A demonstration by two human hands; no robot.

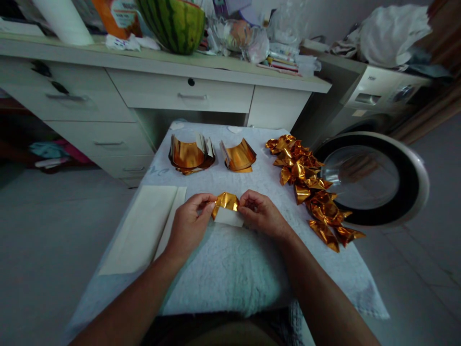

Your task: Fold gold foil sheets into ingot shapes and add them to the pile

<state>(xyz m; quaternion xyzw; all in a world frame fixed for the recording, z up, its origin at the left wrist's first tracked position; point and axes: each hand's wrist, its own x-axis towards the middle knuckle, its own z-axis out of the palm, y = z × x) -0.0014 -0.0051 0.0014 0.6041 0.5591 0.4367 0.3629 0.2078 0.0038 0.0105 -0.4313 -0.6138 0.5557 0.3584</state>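
A small piece of gold foil (227, 200) with a white paper piece (229, 217) below it is held between both hands over the cloth-covered table (230, 269). My left hand (190, 221) pinches the foil's left end with thumb and forefinger. At the right end, my right hand (262, 212) grips the foil with its fingers curled. Two stacks of curved foil sheets, one at the left (189, 154) and one at the right (240, 156), lie beyond the hands. Twisted gold foil pieces (306, 175) form a long pile on the right.
White paper sheets (140, 226) lie at the table's left. Behind stands a drawer desk (180, 91) bearing a watermelon (173, 24) and clutter. A washing machine's open round door (412, 180) juts out beside the table's right edge.
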